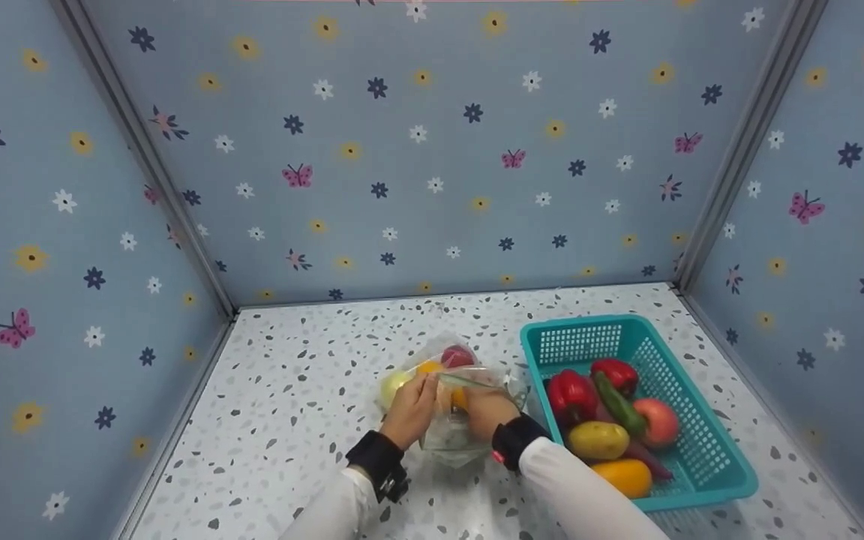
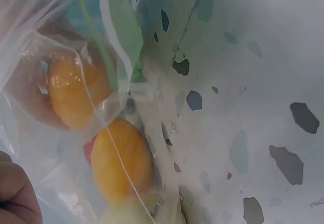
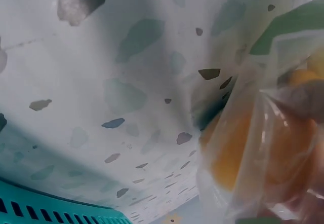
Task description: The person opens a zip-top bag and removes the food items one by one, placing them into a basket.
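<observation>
My left hand [image 1: 409,411] pinches the rim of a clear plastic bag [image 1: 447,450] with a green strip. My right hand [image 1: 490,412] reaches inside the bag and grips a smooth orange-yellow fruit [image 2: 78,95], whose exact kind I cannot tell. A second orange-yellow fruit [image 2: 121,160] lies just beside it in the left wrist view. Toward the far side of the bag show a red round fruit [image 1: 458,356] and a pale yellow-green round one [image 1: 393,388]. Through the plastic, the right fingers look blurred in the right wrist view.
Right of the bag stands a teal basket [image 1: 736,480] holding red bell peppers [image 1: 572,397], a green chili pepper [image 1: 619,405], a pinkish apple [image 1: 657,421], a potato [image 1: 597,440] and an orange-yellow fruit [image 1: 625,478]. Flower-patterned panels [image 1: 432,150] enclose the speckled table [image 1: 289,390].
</observation>
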`<action>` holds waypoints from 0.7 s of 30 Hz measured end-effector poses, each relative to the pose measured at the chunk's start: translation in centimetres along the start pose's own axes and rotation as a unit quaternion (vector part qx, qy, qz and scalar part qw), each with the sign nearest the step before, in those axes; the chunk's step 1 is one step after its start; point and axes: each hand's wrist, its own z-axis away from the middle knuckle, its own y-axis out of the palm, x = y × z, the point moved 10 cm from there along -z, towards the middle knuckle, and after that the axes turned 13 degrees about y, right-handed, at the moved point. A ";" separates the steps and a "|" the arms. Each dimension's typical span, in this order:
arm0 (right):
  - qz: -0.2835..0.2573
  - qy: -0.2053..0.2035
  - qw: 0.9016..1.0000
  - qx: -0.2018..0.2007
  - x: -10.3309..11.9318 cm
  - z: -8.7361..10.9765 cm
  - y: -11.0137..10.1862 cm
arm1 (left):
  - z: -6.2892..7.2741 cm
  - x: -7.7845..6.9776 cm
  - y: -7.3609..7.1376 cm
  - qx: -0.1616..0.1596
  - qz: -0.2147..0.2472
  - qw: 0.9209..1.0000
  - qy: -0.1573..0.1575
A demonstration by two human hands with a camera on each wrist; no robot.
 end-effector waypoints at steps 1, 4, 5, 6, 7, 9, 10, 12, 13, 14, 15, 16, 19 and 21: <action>0.001 0.002 1.000 -0.001 -0.2 0.0 0.1 | 0.0 0.3 0.1 0.000 0.001 1.000 0.011; -0.003 0.013 1.000 0.008 -0.7 0.2 0.4 | -0.1 2.1 0.7 -0.001 -0.003 0.999 0.047; -0.010 0.022 1.000 0.018 -0.9 0.3 0.6 | -0.1 3.2 1.1 -0.002 -0.005 0.998 0.060; -0.016 0.030 0.999 0.027 -1.1 0.3 0.8 | -0.1 4.3 1.4 -0.004 -0.012 0.997 0.072; -0.023 0.037 0.998 0.036 -1.3 0.4 0.9 | 0.0 5.1 1.7 -0.004 -0.012 0.997 0.076; -0.034 0.042 0.997 0.049 -1.5 0.6 1.2 | 0.0 6.3 2.0 -0.008 -0.021 0.997 0.079; -0.037 0.040 0.997 0.050 -1.5 0.7 1.2 | 0.0 6.1 2.0 -0.007 -0.015 0.996 0.083; -0.042 0.041 0.997 0.052 -1.4 0.8 1.1 | 0.1 5.8 1.9 -0.009 -0.014 0.996 0.091; -0.045 0.041 0.997 0.053 -1.4 0.9 1.0 | 0.1 5.1 1.8 -0.005 -0.009 0.996 0.091; -0.048 0.041 0.997 0.054 -1.3 0.9 0.9 | 0.1 4.9 1.8 -0.006 -0.009 0.996 0.094; -0.047 0.045 0.996 0.059 -1.2 1.0 0.8 | 0.1 4.8 1.8 -0.005 -0.009 0.996 0.094; -0.050 0.048 0.995 0.067 -1.1 1.2 0.7 | 0.0 5.0 1.8 -0.005 -0.008 0.996 0.091; -0.045 0.059 0.994 0.085 -0.7 1.6 0.4 | -0.1 6.7 2.3 0.001 -0.011 0.998 0.062; -0.030 0.062 0.993 0.092 -0.4 2.0 0.3 | -0.2 8.6 2.7 -0.001 -0.020 0.999 0.038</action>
